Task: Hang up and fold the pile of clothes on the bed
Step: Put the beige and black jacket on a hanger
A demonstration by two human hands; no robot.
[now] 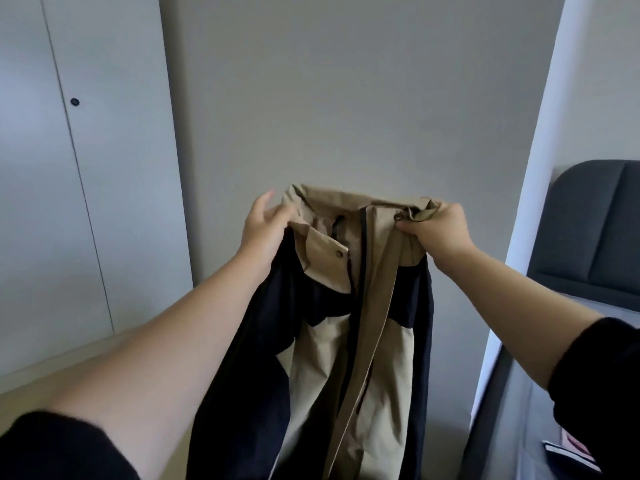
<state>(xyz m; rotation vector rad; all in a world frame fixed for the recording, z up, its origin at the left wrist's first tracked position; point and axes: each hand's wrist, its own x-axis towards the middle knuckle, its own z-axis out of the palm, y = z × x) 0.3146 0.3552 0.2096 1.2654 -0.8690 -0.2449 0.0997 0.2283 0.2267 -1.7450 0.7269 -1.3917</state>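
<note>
Tan-and-navy jacket (346, 323) held up by collar: right hand (438, 233) grips, left hand (265, 226) at opposite edge.

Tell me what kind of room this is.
Likely a bedroom: a dark padded headboard stands at right, tall white wardrobe doors at left, and a beige-and-navy jacket is held up.

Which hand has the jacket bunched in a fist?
The right hand; its fingers curl round the jacket collar, while the left hand has its thumb clear.
</note>
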